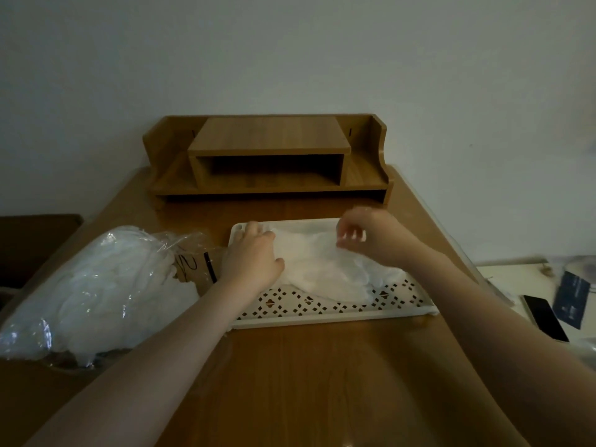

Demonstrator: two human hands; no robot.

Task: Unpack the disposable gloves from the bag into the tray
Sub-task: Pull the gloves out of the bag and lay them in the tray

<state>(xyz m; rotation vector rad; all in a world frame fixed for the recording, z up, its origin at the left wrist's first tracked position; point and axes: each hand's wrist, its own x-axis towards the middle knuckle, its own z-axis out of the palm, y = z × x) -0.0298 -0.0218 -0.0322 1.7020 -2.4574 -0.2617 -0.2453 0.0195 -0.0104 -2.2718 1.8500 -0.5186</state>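
Note:
A white tray with a cut-out pattern lies in the middle of the wooden table. A heap of thin translucent disposable gloves rests inside it. My left hand lies flat on the left side of the heap, pressing it down. My right hand hovers over the heap's right side with fingers curled; whether it pinches a glove is unclear. A clear plastic bag, still bulging with white gloves, lies on the table to the left of the tray.
A wooden desk organiser stands at the back against the wall. To the right, a lower white surface holds a black phone and a dark blue card. The table's front half is bare wood.

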